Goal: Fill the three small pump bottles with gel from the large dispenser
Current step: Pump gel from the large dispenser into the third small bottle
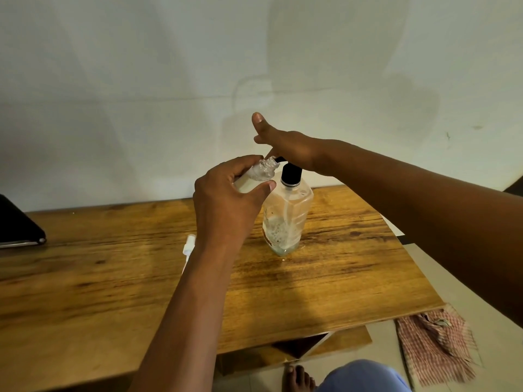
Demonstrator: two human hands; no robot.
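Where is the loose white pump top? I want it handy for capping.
The white pump top lies on the wooden table, partly hidden behind the left wrist, left of the large dispenser.

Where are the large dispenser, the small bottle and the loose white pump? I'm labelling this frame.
large dispenser (287,219): head view, clear body.
small bottle (261,172): head view, clear upper part, held by the left hand (226,199).
white pump (189,245): head view, its head.

One head-worn wide-angle camera, looking forward and down from above. Close over the wooden table (339,278); plain wall (141,80) straight ahead, floor and wearer's foot (298,377) at the lower edge.
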